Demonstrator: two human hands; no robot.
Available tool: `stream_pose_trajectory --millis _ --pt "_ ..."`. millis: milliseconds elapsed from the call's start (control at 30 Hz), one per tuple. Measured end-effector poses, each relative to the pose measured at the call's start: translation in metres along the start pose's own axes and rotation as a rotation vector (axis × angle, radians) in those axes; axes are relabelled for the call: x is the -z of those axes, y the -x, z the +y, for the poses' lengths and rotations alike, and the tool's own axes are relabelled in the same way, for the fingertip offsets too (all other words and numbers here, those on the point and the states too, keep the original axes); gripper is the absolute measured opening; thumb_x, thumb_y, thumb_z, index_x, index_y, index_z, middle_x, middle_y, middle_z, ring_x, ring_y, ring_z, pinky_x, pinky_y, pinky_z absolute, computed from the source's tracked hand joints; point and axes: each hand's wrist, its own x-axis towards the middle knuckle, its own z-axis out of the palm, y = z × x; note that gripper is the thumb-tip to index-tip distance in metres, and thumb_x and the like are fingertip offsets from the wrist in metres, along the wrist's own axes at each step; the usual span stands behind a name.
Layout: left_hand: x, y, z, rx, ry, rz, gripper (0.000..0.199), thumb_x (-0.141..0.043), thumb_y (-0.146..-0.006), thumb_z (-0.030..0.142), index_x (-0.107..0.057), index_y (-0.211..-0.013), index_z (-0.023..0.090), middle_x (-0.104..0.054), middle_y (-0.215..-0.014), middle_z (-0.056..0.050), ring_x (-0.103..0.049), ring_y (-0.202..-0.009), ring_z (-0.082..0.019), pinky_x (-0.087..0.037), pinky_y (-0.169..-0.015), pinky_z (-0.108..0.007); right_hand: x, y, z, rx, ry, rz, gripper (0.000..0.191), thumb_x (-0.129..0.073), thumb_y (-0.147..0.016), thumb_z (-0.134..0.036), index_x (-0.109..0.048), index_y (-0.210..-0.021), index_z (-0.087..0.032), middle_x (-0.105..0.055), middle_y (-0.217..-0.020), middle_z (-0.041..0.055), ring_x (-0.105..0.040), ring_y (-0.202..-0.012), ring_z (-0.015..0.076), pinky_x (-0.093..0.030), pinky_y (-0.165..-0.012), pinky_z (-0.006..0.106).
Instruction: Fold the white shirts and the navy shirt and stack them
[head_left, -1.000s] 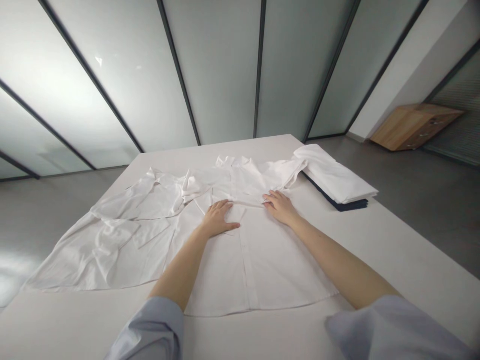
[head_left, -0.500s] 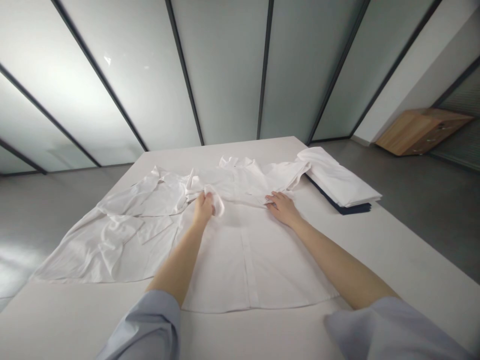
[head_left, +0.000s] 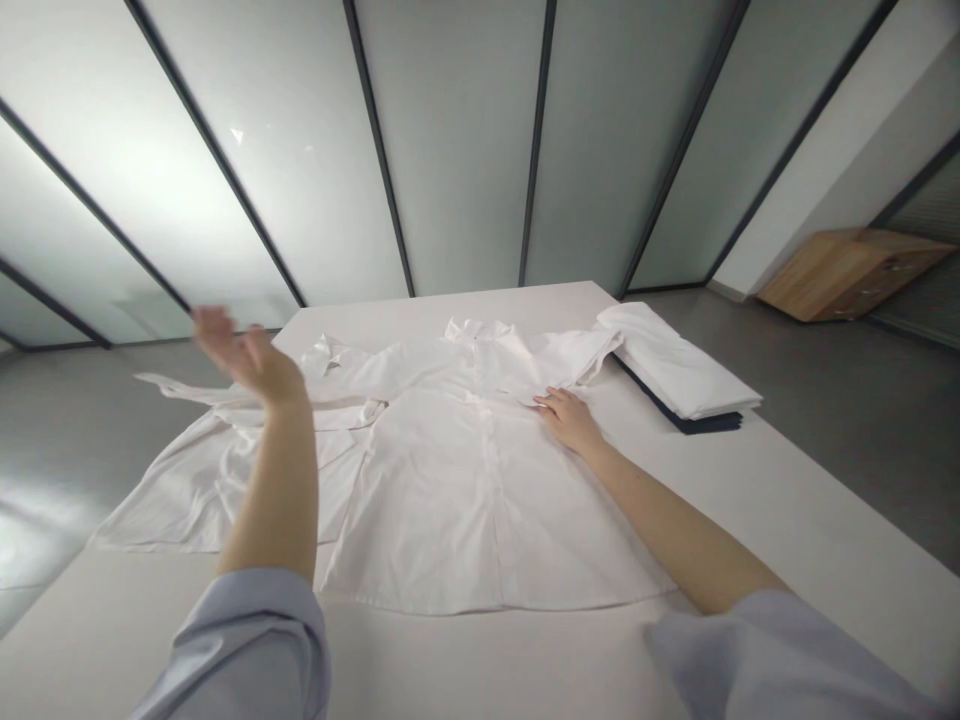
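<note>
A white shirt (head_left: pixel 427 500) lies spread on the white table (head_left: pixel 750 520), its collar toward the far edge and its hem toward me. One sleeve reaches out to the left, its end lifted past the table's side. My left hand (head_left: pixel 251 355) is raised over the left part of the table, fingers apart and slightly blurred, holding nothing. My right hand (head_left: pixel 570 418) rests on the shirt's right side below the sleeve, fingers spread. Under the extended sleeve, another white garment (head_left: pixel 187 490) lies wrinkled on the left.
Folded white cloth (head_left: pixel 679 365) lies on dark folded cloth (head_left: pixel 709 424) at the table's right. A wooden cabinet (head_left: pixel 840 275) stands on the floor at the far right. Frosted glass panels (head_left: pixel 457 150) rise behind the table.
My left hand has let go of the bunched cloth and moved left and up. The shirt's left sleeve, bunched before, now stretches out leftward. My right hand has stayed in place.
</note>
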Motion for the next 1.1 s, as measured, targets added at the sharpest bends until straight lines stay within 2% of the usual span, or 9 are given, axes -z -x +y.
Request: stream_pose_trajectory --millis 100,167,267,467,633,767,833,933,1100 --pt "-0.037 0.078 0.021 -0.066 -0.006 -0.684 0.032 -0.042 -0.093 0.029 -0.053 -0.12 0.013 -0.065 -0.115 -0.01 -0.06 -0.108 -0.019 -0.044 -0.099 -0.038 0.001 -0.003 0.003 -0.049 -0.193 0.054 0.037 -0.041 -0.092 -0.027 -0.069 -0.115 -0.02 -0.062 -0.129 0.0095 -0.051 -0.126 0.0234 -0.036 -0.107 0.039" --pt "-0.058 0.129 0.03 -0.134 -0.007 -0.885 0.034 -0.064 -0.08 0.03 -0.061 -0.112 0.017 -0.067 -0.117 -0.009 -0.058 -0.115 -0.023 -0.042 -0.103 -0.036 0.005 -0.005 0.005 -0.144 -0.394 0.082 0.034 -0.041 -0.091 -0.032 -0.07 -0.106 -0.019 -0.068 -0.116 0.0086 -0.058 -0.116 0.0227 -0.04 -0.102 0.037" --pt "-0.074 0.181 0.032 -0.215 -0.189 -1.131 0.042 -0.059 -0.085 0.034 -0.058 -0.124 0.02 -0.059 -0.133 -0.009 -0.049 -0.128 -0.024 -0.037 -0.109 -0.039 0.016 -0.012 0.006 -0.318 -0.726 0.118 0.03 -0.046 -0.085 -0.038 -0.067 -0.095 -0.019 -0.072 -0.101 0.0056 -0.063 -0.102 0.0227 -0.048 -0.089 0.033" --pt "-0.077 0.201 0.022 -0.287 -0.353 -1.19 0.055 -0.048 -0.09 0.043 -0.046 -0.14 0.022 -0.039 -0.152 -0.011 -0.032 -0.142 -0.027 -0.027 -0.114 -0.043 0.075 -0.055 -0.006 -0.654 -1.249 0.322 0.014 -0.048 -0.081 -0.03 -0.054 -0.091 -0.022 -0.066 -0.084 0.0023 -0.063 -0.075 0.0159 -0.048 -0.065 0.025" --pt "-0.074 0.205 0.027 -0.343 -0.44 -1.3 0.071 -0.038 -0.092 0.055 -0.028 -0.151 0.017 -0.02 -0.159 -0.017 -0.013 -0.148 -0.033 -0.016 -0.115 -0.054 0.135 -0.111 -0.046 -0.291 -1.413 0.473 0.017 -0.044 -0.09 -0.034 -0.055 -0.096 -0.022 -0.065 -0.086 0.0013 -0.064 -0.08 0.015 -0.049 -0.067 0.025" --pt "-0.062 0.212 0.034 -0.308 -0.463 -1.386 0.071 -0.034 -0.094 0.056 -0.025 -0.152 0.017 -0.012 -0.16 -0.018 -0.008 -0.148 -0.034 -0.011 -0.115 -0.058 0.149 -0.128 -0.105 0.027 -1.326 0.49 0.024 -0.051 -0.09 -0.043 -0.059 -0.093 -0.021 -0.063 -0.081 -0.0014 -0.064 -0.081 0.0142 -0.049 -0.07 0.025" --pt "-0.057 0.213 0.036 -0.23 -0.389 -1.415 0.07 -0.042 -0.091 0.055 -0.033 -0.149 0.018 -0.013 -0.16 -0.017 -0.008 -0.148 -0.035 -0.006 -0.114 -0.061 0.144 -0.119 -0.14 0.141 -1.315 0.42 0.028 -0.055 -0.088 -0.048 -0.062 -0.091 -0.021 -0.063 -0.079 -0.0018 -0.064 -0.082 0.0148 -0.05 -0.072 0.025" --pt "-0.056 0.203 0.034 0.129 -0.015 -1.379 0.06 -0.064 -0.078 0.05 -0.056 -0.129 0.02 -0.034 -0.155 -0.015 -0.018 -0.146 -0.037 -0.003 -0.115 -0.061 0.127 -0.087 -0.186 0.268 -1.261 0.175 0.036 -0.057 -0.087 -0.054 -0.065 -0.094 -0.02 -0.066 -0.081 -0.0007 -0.064 -0.087 0.0168 -0.05 -0.077 0.028" --pt "-0.056 0.172 0.024 0.48 0.421 -1.2 0.04 -0.051 -0.087 0.05 -0.066 -0.109 0.021 -0.064 -0.125 -0.012 -0.049 -0.128 -0.031 -0.039 -0.107 -0.05 0.098 -0.041 -0.204 0.484 -1.027 -0.411 0.039 -0.056 -0.089 -0.054 -0.066 -0.114 -0.025 -0.068 -0.116 0.0036 -0.056 -0.117 0.0214 -0.038 -0.104 0.038"
